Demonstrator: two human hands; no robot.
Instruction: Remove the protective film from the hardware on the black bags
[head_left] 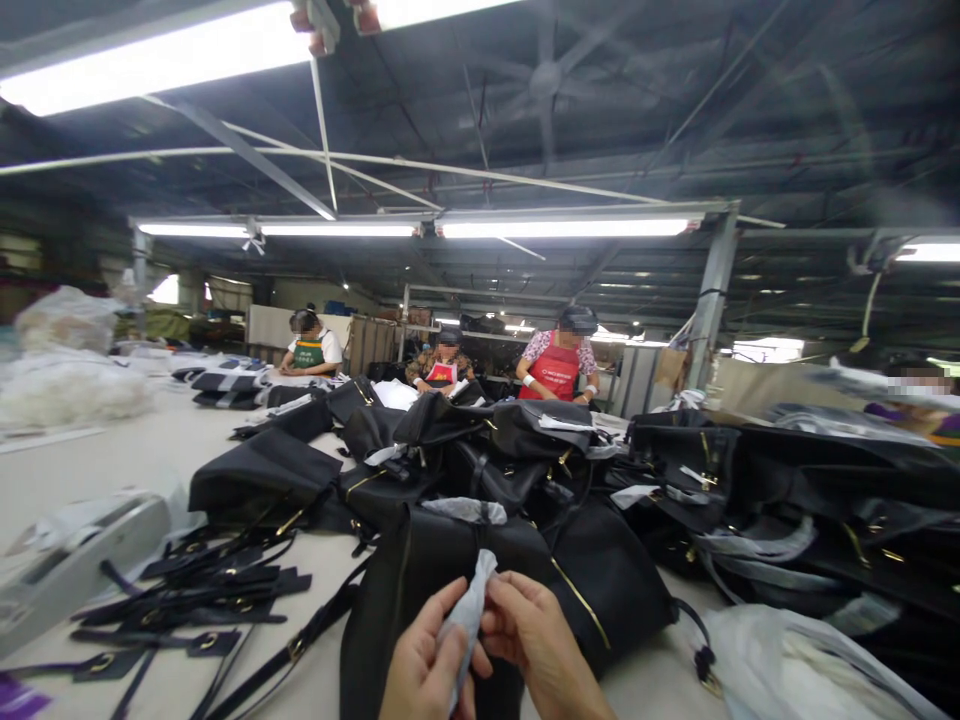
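Note:
A narrow, pale wrap (471, 608), paper-like or thin foam, rises between my hands over a black bag (375, 620). My left hand (431, 650) is closed around the lower part of this white wrap, thumb across its front. With fingertips pinched together, my right hand (538, 640) grips its upper right edge. Whether a handle lies inside the wrap is hidden. Another white-wrapped piece (465, 511) lies across the bag just beyond my fingers. A gold zipper (581, 603) runs along the black leather on the right.
Black bags (262, 470) are heaped across the table (45, 465). Loose black straps (217, 590) lie at left, beside a white machine-like object (90, 570). A clear plastic bag (795, 665) sits at front right. Several people work beyond, one in a red apron (559, 370).

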